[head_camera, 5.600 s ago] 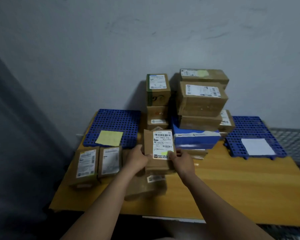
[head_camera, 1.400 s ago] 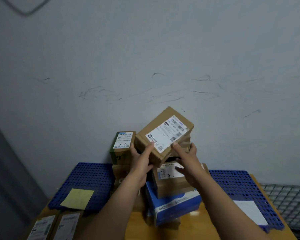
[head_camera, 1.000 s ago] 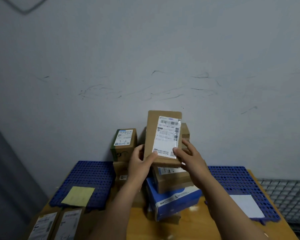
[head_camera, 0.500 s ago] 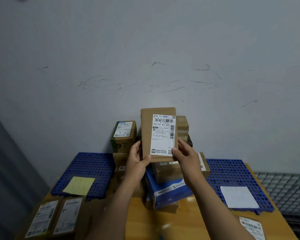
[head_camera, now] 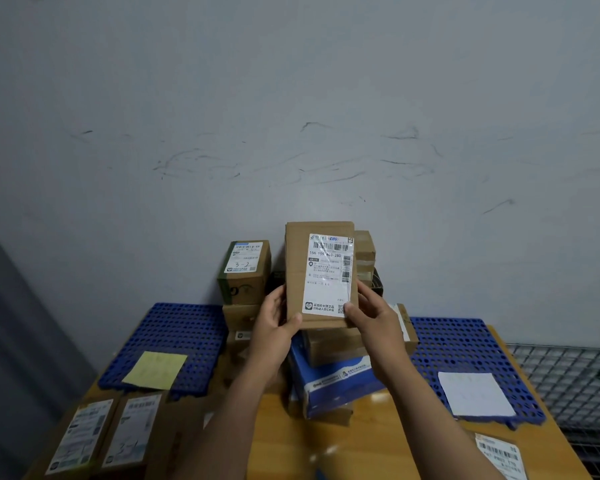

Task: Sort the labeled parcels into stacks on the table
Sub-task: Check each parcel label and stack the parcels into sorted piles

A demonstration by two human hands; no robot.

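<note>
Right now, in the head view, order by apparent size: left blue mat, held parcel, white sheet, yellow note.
Largest first:
left blue mat
held parcel, though nearness to the camera enlarges it
white sheet
yellow note

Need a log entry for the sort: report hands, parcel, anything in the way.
Left hand and right hand both grip the parcel. Parcel upright, label facing camera, off the table. Central stack right behind it.

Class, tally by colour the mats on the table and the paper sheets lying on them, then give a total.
Blue mats: 2
Yellow paper sheets: 1
White paper sheets: 1
Total: 4
</note>
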